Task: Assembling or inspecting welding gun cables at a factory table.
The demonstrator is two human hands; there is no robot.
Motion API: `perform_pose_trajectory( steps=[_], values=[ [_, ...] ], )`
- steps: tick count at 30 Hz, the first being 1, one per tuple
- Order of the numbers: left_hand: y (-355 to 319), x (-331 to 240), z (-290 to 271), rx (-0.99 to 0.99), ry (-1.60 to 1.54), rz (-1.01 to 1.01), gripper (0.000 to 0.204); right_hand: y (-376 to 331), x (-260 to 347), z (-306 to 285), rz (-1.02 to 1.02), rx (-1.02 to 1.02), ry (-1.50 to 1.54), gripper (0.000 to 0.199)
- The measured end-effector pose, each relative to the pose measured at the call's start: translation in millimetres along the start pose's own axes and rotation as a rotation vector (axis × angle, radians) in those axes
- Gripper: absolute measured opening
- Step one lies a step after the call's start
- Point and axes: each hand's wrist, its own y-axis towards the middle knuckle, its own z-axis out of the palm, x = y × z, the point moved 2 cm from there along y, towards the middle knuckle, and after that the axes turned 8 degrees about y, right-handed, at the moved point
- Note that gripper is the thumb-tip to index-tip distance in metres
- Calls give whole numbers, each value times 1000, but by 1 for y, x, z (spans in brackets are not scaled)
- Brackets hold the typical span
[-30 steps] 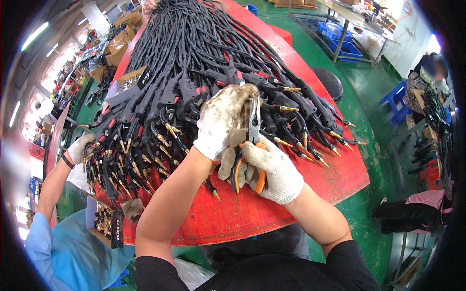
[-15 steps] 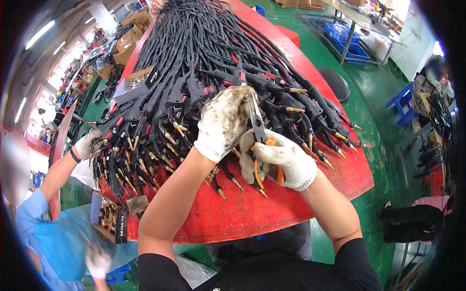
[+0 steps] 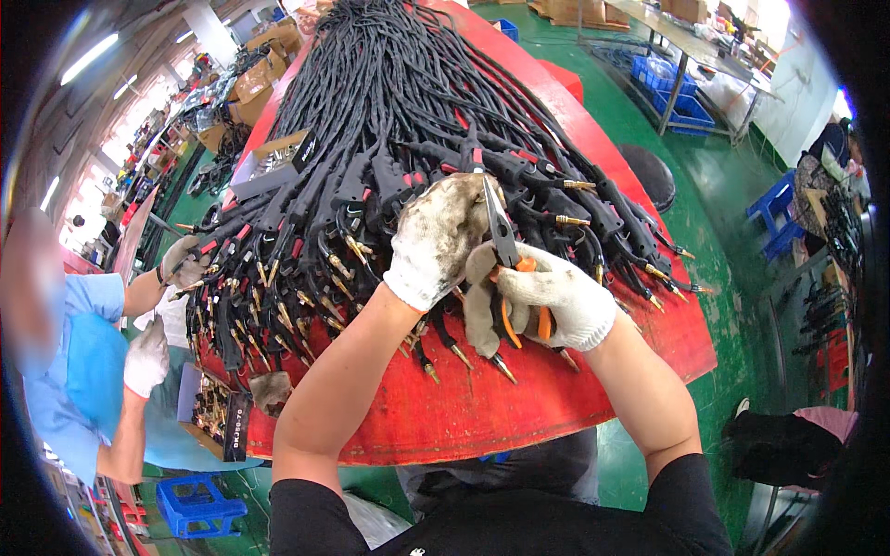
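Note:
My left hand (image 3: 436,236), in a soiled white glove, is closed around a black welding torch (image 3: 476,157) with a red trigger, at the near end of a large bundle. How far the fingers wrap it is hidden behind the glove. In my right hand (image 3: 561,296), also gloved, are long-nose pliers (image 3: 502,227) with orange handles, pointing up and away from me. Their jaws lie against the edge of my left glove; what they grip there, if anything, cannot be made out. More welding torches (image 3: 352,190) with brass tips lie all around both hands.
Black cables (image 3: 389,65) run away along the red table (image 3: 482,403). A box of small metal parts (image 3: 271,167) rests on the torches; another box of brass parts (image 3: 209,412) is at the near left. A co-worker's gloved hand (image 3: 146,357) is on the left; a blue stool (image 3: 199,508) stands below.
My hands and the pliers stay together at almost the same place. The co-worker on the left has leaned in and raised a gloved hand, uncovering a blue stool.

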Motion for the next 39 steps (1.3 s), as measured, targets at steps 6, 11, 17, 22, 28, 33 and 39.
perform_pose_trajectory(
  steps=[6, 11, 17, 22, 28, 33, 39],
  values=[
    [5, -21, -6, -51, 411, 249, 27, -8, 4, 2, 43, -128, -204, 40],
    [3, -14, -6, -61, 347, 248, 25, -6, 7, 0, 36, -54, -192, 46],
    [1, -7, -2, -26, 139, 138, 21, 1, 14, -4, 52, -48, -196, 42],
    [4, -23, -10, -19, 348, 197, 17, 3, 19, -10, 72, -12, -198, 41],
    [5, -19, -6, 18, 404, 274, 40, 4, 13, -12, 13, 28, -13, 34],
    [11, -20, 2, -188, 598, 183, 66, -10, 27, 5, 47, 21, 269, 28],
    [28, -23, 18, -43, 741, 87, 53, -18, 32, -3, 34, 5, 322, 25]
  ],
)
